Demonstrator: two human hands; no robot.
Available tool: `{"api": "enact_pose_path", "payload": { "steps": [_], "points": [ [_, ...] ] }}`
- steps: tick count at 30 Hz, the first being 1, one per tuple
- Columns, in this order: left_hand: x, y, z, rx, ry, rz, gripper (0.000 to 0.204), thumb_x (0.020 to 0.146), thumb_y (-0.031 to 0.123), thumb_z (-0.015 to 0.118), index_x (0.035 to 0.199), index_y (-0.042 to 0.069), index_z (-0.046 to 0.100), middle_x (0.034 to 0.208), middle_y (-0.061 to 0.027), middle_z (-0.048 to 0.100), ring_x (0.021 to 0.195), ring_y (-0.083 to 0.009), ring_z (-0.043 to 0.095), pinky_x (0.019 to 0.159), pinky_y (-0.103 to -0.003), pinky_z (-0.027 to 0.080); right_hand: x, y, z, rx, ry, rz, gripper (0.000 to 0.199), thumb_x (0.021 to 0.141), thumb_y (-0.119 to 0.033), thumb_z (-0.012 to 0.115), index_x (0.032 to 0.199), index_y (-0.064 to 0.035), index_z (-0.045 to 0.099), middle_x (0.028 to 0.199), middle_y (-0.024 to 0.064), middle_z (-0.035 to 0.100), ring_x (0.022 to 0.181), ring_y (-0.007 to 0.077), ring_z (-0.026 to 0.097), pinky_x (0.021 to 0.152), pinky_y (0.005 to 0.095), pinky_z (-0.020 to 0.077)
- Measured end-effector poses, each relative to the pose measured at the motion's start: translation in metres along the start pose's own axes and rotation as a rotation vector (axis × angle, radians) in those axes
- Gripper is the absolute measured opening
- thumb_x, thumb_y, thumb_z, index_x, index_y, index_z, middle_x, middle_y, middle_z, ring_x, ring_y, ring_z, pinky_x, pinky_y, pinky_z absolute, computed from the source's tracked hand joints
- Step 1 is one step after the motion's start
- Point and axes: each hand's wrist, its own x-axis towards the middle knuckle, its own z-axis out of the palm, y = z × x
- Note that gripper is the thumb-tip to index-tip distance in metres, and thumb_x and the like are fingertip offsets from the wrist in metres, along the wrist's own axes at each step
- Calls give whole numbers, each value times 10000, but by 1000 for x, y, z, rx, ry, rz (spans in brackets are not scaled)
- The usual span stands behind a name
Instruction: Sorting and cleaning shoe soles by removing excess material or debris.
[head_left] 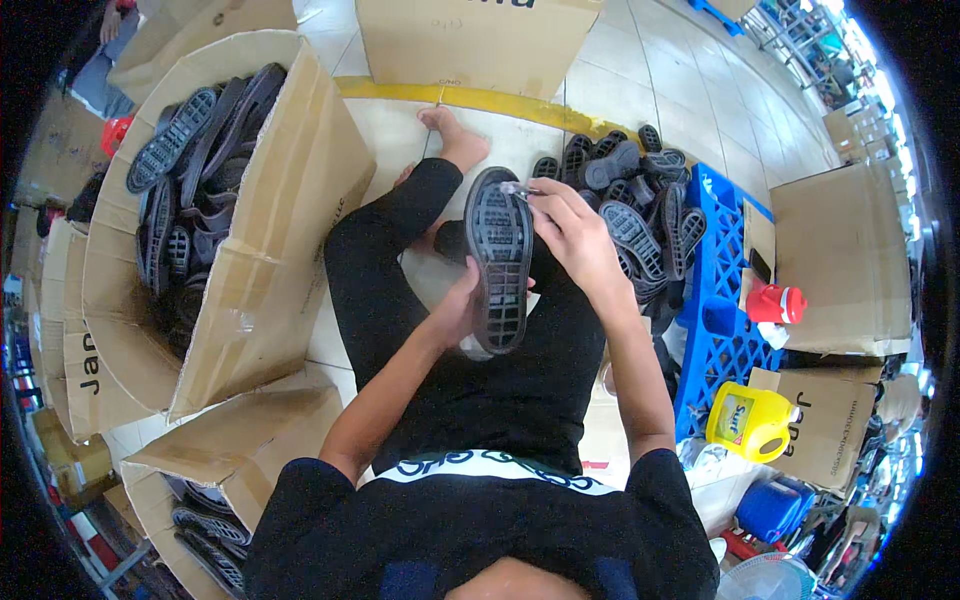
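Upright over my lap is a dark shoe sole [500, 245], its ribbed, grid-patterned face turned up towards me. My left hand [458, 306] grips the sole by its left edge near the lower half, with some fingers hidden behind it. My right hand [572, 232] is closed in a pinch at the sole's upper right. Between its fingers is a small thin tool [514, 189] with a pale tip, which lies over the sole's upper part. The tool's exact kind is too small to make out.
A tall cardboard box [285, 230] full of dark footwear stands to my left, and a smaller box [275, 425] of soles is below it. Loose soles [635, 235] are heaped right of my knees, beside a blue plastic pallet [702, 385]. A yellow jug [742, 422] and red container [772, 304] stand farther right.
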Motion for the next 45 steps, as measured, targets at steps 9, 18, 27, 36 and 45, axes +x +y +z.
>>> {"api": "enact_pose_path", "payload": {
  "steps": [9,18,27,36,45],
  "points": [
    [-1,1,4,11,32,-5,702,942,586,145,1345,68,394,1247,-141,545,1114,-235,552,937,-384,463,13,7,6,-100,-56,-143,161,796,-20,636,952,8,607,1089,125,608,959,278,616,807,344,517],
    [1,-1,-3,61,40,22,673,950,576,175,1341,77,401,1251,-131,543,1101,-205,555,923,-363,470,12,17,18,-439,-101,-212,180,787,-76,629,937,-4,561,958,117,570,851,263,595,715,347,520],
    [4,-7,-14,51,90,95,580,981,506,249,1322,61,402,1218,-99,550,1096,-184,542,944,-352,443,-29,7,32,-468,-243,-4,144,761,-100,612,807,-36,492,760,105,504,726,267,582,636,365,505],
    [7,-8,-21,18,136,123,641,971,533,203,1332,43,404,1251,-96,537,1107,-205,545,957,-373,441,-66,-18,12,-324,-431,-90,152,752,-108,622,825,-45,505,757,81,494,733,240,553,673,347,476],
    [3,1,-17,-128,162,157,691,936,589,269,1318,33,418,1234,-114,543,1097,-217,539,942,-385,444,-86,-37,0,68,-749,86,137,828,-138,574,888,-27,520,823,116,544,807,289,582,717,379,484]
  ]
}}
